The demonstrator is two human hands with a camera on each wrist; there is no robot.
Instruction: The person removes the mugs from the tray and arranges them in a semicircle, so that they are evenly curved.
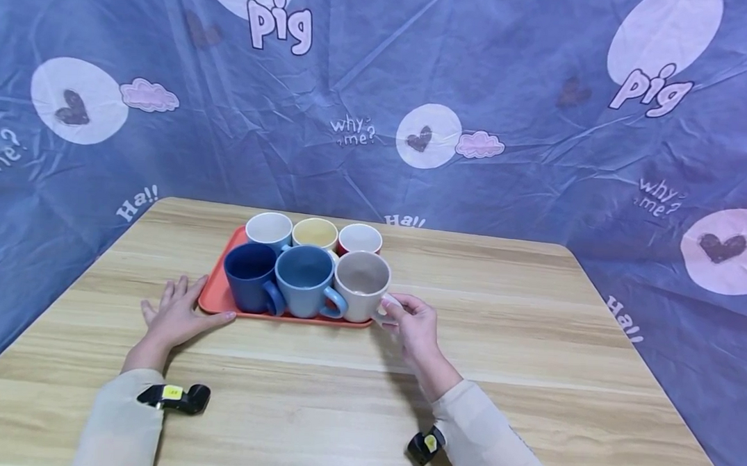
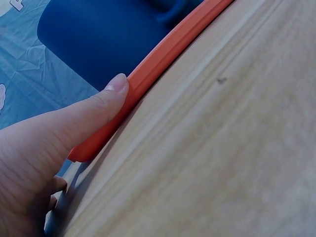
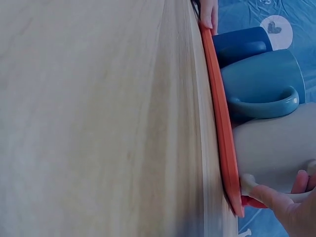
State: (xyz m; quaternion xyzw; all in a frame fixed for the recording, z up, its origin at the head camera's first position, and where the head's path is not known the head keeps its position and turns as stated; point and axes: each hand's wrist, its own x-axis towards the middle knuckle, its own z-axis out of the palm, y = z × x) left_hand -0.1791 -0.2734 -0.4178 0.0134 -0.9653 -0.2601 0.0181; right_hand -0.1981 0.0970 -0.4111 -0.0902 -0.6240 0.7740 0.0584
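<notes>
- The light grey ceramic mug (image 1: pixel 353 303) is placed at the near right corner of the orange rectangular tray (image 1: pixel 216 297); its handle is pinched by the right hand (image 1: pixel 419 329).
- The near left corner of the tray is touched by the left hand (image 1: pixel 178 315), its fingers spread and its thumb laid on the near rim.
- The step in hand is judged to be the settling of the grey mug; it is best kept upright, the tray being steadied lightly from the left.
- Care is advised with the medium-blue ceramic mug (image 1: pixel 300 296), whose handle is turned toward the grey one; whether they touch cannot be told. The grey mug's base is hidden by the near rim.
- A bare strip of tray is left between the navy mug (image 1: pixel 244 290) and the left edge.
- Most room for moving is offered by the wood-grain desk (image 1: pixel 501 322), toward its right and near edges.
</notes>
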